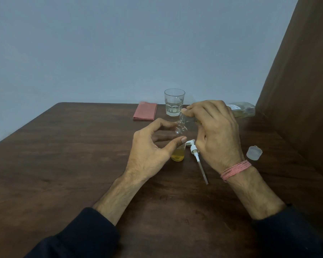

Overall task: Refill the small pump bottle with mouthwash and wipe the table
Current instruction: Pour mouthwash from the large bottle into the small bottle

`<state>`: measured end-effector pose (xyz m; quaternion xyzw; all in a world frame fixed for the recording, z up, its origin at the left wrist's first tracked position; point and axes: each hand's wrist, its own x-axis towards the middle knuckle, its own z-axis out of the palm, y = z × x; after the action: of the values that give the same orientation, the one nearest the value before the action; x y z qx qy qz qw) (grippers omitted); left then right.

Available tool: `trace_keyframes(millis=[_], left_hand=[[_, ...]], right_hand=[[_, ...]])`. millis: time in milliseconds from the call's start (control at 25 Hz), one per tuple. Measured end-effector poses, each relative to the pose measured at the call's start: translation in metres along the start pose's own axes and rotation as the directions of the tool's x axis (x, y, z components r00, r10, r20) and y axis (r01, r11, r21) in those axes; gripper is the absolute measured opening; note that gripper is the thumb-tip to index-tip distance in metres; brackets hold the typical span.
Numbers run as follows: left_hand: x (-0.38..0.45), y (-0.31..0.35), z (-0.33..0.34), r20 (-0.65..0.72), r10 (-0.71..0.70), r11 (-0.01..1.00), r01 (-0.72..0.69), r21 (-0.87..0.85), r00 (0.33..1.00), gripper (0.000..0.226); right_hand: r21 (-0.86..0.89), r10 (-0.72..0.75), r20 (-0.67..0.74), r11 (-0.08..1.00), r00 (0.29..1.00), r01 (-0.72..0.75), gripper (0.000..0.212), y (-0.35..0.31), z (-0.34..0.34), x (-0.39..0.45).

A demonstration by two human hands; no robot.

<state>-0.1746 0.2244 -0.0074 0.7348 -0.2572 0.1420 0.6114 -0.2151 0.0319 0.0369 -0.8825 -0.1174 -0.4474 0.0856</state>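
The small clear pump bottle stands upright on the table with a little yellow liquid at its bottom. My left hand holds it between thumb and forefinger. My right hand grips the large mouthwash bottle, which is tipped on its side, its neck lowered onto the small bottle's mouth. The bottle's middle is hidden under my fingers. The white pump head with its long tube lies on the table just right of the small bottle.
A translucent cap lies to the right of my right wrist. A drinking glass and a folded pink cloth sit near the far edge of the brown wooden table. A brown panel rises at the right.
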Motion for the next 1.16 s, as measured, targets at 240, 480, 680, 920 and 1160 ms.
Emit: trace_keyframes(millis=[240, 480, 680, 920, 1160], left_hand=[[0.0007, -0.0015, -0.0005, 0.011, 0.013, 1.0, -0.013, -0.021, 1.0, 0.035], [0.0012, -0.0023, -0.001, 0.014, 0.014, 1.0, -0.014, -0.015, 1.0, 0.036], [0.0016, -0.0033, -0.0005, 0.009, 0.025, 0.999, -0.025, -0.027, 1.0, 0.036], [0.0006, -0.0028, -0.0002, 0.006, 0.018, 1.0, -0.018, -0.015, 1.0, 0.035], [0.0004, -0.0017, -0.0003, 0.0, 0.019, 1.0, -0.019, 0.002, 1.0, 0.035]], right_hand=[[0.0, 0.003, 0.01, 1.0, 1.0, -0.003, 0.052, -0.0013, -0.0006, 0.0008], [0.002, 0.002, 0.004, 1.0, 1.0, -0.002, 0.05, -0.0014, -0.001, 0.0006], [0.0, 0.0, 0.002, 1.0, 1.0, 0.0, 0.05, -0.001, -0.0001, 0.0009], [-0.001, -0.003, -0.007, 1.0, 1.0, 0.003, 0.05, -0.0007, 0.0, 0.0004], [-0.003, -0.002, -0.007, 1.0, 1.0, 0.002, 0.051, -0.0011, -0.0009, 0.0009]])
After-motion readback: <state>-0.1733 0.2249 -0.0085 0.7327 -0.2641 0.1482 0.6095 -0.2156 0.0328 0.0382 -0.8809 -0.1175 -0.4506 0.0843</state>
